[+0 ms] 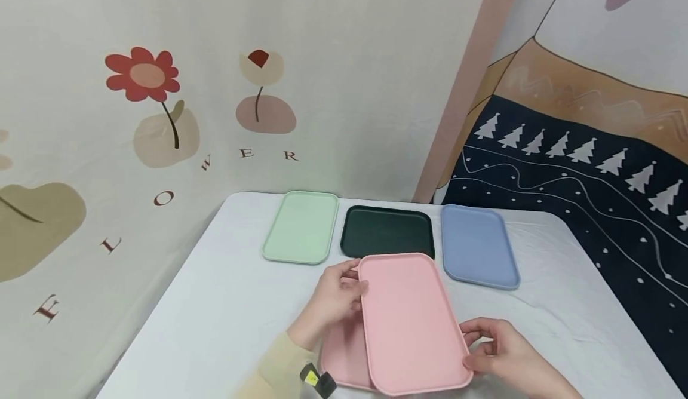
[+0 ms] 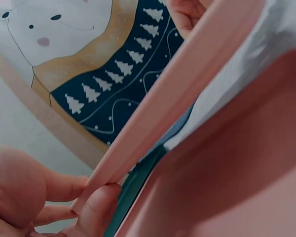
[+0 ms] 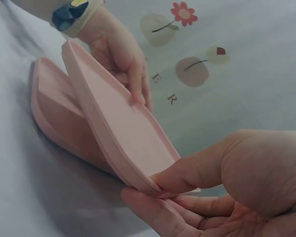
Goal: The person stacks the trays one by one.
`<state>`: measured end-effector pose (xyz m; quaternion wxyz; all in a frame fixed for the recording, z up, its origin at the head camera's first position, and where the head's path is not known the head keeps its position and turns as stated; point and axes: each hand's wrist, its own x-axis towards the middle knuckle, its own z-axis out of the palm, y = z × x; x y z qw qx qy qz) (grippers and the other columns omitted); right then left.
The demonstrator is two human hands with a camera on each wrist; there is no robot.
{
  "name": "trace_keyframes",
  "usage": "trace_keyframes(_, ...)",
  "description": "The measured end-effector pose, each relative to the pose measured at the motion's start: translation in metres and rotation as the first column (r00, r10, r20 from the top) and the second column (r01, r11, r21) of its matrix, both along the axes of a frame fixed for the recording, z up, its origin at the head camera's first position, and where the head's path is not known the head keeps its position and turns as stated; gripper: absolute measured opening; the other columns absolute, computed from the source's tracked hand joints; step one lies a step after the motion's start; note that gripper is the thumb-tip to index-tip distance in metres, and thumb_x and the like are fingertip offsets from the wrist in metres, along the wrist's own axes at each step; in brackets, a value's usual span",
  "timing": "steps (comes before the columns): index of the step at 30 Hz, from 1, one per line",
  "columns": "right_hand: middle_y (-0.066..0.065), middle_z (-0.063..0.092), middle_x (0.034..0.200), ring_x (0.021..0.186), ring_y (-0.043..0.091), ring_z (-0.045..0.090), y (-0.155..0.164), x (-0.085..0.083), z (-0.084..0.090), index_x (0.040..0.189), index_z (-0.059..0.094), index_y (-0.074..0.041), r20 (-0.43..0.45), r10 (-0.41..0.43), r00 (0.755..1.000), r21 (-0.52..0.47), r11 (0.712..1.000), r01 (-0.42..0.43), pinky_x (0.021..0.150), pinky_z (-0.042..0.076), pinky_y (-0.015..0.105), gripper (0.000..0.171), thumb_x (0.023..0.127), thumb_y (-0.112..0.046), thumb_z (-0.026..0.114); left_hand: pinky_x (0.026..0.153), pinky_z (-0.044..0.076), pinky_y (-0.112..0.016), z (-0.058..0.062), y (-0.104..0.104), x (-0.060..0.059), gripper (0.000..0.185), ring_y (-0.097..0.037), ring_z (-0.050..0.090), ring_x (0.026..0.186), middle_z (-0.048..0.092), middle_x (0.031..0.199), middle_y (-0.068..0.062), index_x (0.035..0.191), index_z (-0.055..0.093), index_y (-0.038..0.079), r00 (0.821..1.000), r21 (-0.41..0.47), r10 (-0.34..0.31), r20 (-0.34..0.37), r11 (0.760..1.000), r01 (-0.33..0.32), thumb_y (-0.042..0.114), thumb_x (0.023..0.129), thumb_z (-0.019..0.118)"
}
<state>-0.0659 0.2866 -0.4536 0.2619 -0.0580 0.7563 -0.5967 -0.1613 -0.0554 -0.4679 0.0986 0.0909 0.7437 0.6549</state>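
Observation:
Both hands hold a pink tray [image 1: 414,321] raised and tilted above the table. My left hand [image 1: 335,296] pinches its left edge near the far corner, thumb on the rim and fingers beneath. At the near right corner, my right hand [image 1: 497,348] grips the rim between thumb and fingers, as the right wrist view shows close up. Underneath lies a second pink tray [image 1: 346,351] on the table, partly hidden by the raised one and shaded by it. In the left wrist view the held tray [image 2: 172,94] appears edge-on.
Along the back of the white table [image 1: 226,279] lie a light green tray [image 1: 302,227], a dark green tray [image 1: 387,232] and a blue tray [image 1: 478,245]. A printed curtain [image 1: 349,88] hangs behind. The left sleeve carries a dark and yellow band [image 1: 317,380].

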Motion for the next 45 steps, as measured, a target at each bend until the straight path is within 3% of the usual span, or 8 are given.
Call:
trace_keyframes(9, 0.011, 0.067, 0.090, 0.078, 0.018, 0.069, -0.034, -0.003, -0.016, 0.117, 0.061, 0.017, -0.076, 0.016, 0.997, -0.035, 0.999, -0.018, 0.069, 0.063, 0.031, 0.030, 0.090, 0.005, 0.069, 0.056, 0.059, -0.032, -0.002, -0.018, -0.010, 0.048, -0.018, 0.067, 0.078, 0.066, 0.107, -0.015, 0.143, 0.060, -0.007, 0.998, -0.147, 0.042, -0.041, 0.988, -0.047, -0.005, 0.096, 0.070)
trace_keyframes(18, 0.014, 0.070, 0.086, 0.073, 0.019, 0.072, -0.059, -0.004, -0.024, 0.109, 0.063, 0.016, -0.084, 0.005, 0.996, -0.081, 0.997, -0.012, 0.066, 0.065, 0.035, 0.023, 0.092, 0.003, 0.070, 0.066, 0.062, -0.034, -0.006, -0.027, -0.015, 0.041, -0.019, 0.069, 0.085, 0.067, 0.109, -0.012, 0.137, 0.065, -0.006, 0.996, -0.285, 0.090, -0.026, 0.954, -0.093, -0.001, 0.097, 0.072)
trace_keyframes(24, 0.016, 0.071, 0.083, 0.070, 0.019, 0.072, -0.068, -0.005, -0.030, 0.104, 0.063, 0.013, -0.098, 0.009, 0.995, -0.076, 0.997, -0.016, 0.064, 0.065, 0.036, 0.019, 0.092, 0.003, 0.072, 0.077, 0.063, -0.035, -0.012, -0.030, -0.017, 0.038, -0.021, 0.071, 0.092, 0.070, 0.108, -0.012, 0.133, 0.067, -0.007, 0.993, -0.368, 0.097, -0.071, 0.922, -0.117, 0.001, 0.097, 0.073)
trace_keyframes(32, 0.013, 0.071, 0.079, 0.068, 0.024, 0.073, -0.074, -0.007, -0.034, 0.102, 0.065, 0.009, -0.041, 0.011, 0.999, -0.027, 1.000, -0.012, 0.062, 0.064, 0.033, 0.015, 0.093, 0.000, 0.072, 0.079, 0.063, -0.037, -0.016, -0.032, -0.020, 0.032, -0.021, 0.071, 0.094, 0.072, 0.107, -0.010, 0.127, 0.071, -0.005, 0.984, -0.421, 0.115, -0.137, 0.893, -0.163, 0.004, 0.096, 0.073)
trace_keyframes(45, 0.011, 0.071, 0.078, 0.066, 0.025, 0.073, -0.078, -0.005, -0.031, 0.105, 0.063, 0.010, -0.019, -0.016, 1.000, 0.018, 1.000, 0.016, 0.061, 0.063, 0.034, 0.022, 0.092, -0.001, 0.076, 0.076, 0.062, -0.036, -0.018, -0.035, -0.021, 0.031, -0.018, 0.070, 0.090, 0.072, 0.104, -0.008, 0.124, 0.073, -0.006, 0.985, -0.431, 0.108, -0.134, 0.889, -0.156, 0.002, 0.094, 0.074)
